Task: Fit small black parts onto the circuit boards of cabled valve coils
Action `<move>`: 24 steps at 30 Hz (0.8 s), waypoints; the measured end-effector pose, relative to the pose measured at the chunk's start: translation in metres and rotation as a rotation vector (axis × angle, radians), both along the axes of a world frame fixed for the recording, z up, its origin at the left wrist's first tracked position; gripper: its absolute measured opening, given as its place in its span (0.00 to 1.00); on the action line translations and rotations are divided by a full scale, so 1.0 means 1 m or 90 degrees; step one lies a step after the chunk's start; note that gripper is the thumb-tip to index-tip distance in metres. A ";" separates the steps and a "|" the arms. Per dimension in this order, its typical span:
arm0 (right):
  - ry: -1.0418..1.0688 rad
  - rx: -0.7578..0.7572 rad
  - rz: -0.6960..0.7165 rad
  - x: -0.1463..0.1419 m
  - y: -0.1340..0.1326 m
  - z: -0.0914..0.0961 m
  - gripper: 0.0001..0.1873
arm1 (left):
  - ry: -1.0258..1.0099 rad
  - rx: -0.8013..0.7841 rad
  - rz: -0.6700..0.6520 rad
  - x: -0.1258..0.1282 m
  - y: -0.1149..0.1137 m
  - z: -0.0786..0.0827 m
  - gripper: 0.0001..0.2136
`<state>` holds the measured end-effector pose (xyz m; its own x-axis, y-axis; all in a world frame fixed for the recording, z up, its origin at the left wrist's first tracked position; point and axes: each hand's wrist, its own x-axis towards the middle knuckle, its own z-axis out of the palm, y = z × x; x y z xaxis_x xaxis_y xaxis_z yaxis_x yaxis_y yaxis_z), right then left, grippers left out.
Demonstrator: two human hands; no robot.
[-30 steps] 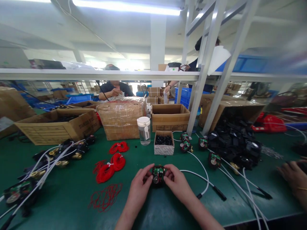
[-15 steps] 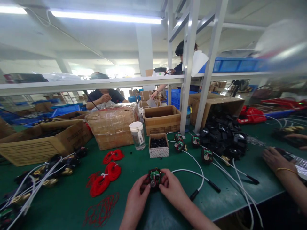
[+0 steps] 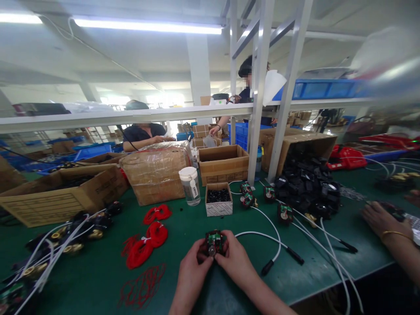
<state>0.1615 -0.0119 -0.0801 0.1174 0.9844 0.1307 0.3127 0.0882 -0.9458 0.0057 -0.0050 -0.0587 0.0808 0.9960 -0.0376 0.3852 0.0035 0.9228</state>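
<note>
Between my two hands, low over the green bench, is a small black housing with a green circuit board (image 3: 215, 239) facing up. My left hand (image 3: 196, 264) grips its left side, the thumb near the round silvery part at its lower edge. From the right, my right hand (image 3: 234, 258) holds the other side, with thumb and fingers closed on it. A white cable (image 3: 257, 234) with black plug ends lies to the right of my hands. Beyond it lie several similar circuit-board units (image 3: 285, 213). What my fingers cover of the housing is hidden.
A small box of black parts (image 3: 218, 208) and a lidded clear cup (image 3: 189, 188) stand ahead. Red wire bundles (image 3: 144, 249) lie left, near brass-fitted cabled units (image 3: 70, 249). Black housings (image 3: 305, 186) spill from a carton at right. A co-worker's hand (image 3: 382, 218) works at far right.
My thumbs have drawn closer together at the housing's lower edge. The person across the bench has lowered a raised hand. The view has shifted slightly.
</note>
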 end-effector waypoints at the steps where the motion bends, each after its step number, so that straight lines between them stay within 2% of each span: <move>1: 0.009 0.004 -0.004 -0.001 0.000 -0.001 0.25 | -0.002 -0.003 0.001 0.000 0.001 0.000 0.23; 5: 0.039 0.001 0.004 0.002 0.001 0.000 0.25 | -0.025 -0.018 -0.009 -0.002 0.005 -0.002 0.23; 10: 0.040 -0.065 0.051 0.009 0.002 0.002 0.27 | -0.095 -0.054 -0.053 -0.010 0.011 -0.003 0.22; 14: 0.037 -0.080 0.098 0.019 0.004 0.002 0.27 | -0.138 -0.063 -0.060 -0.018 0.014 0.001 0.21; 19: -0.010 -0.031 0.061 0.034 0.017 0.009 0.16 | -0.012 -0.010 -0.013 -0.019 0.024 0.019 0.22; 24: -0.058 0.023 0.055 0.029 0.036 0.027 0.10 | 0.079 0.034 -0.031 -0.006 0.036 0.038 0.19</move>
<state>0.1905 0.0239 -0.0530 0.0181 0.9849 0.1722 0.3868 0.1519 -0.9096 -0.0007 0.0311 -0.0207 0.1266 0.9919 0.0024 0.4952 -0.0653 0.8663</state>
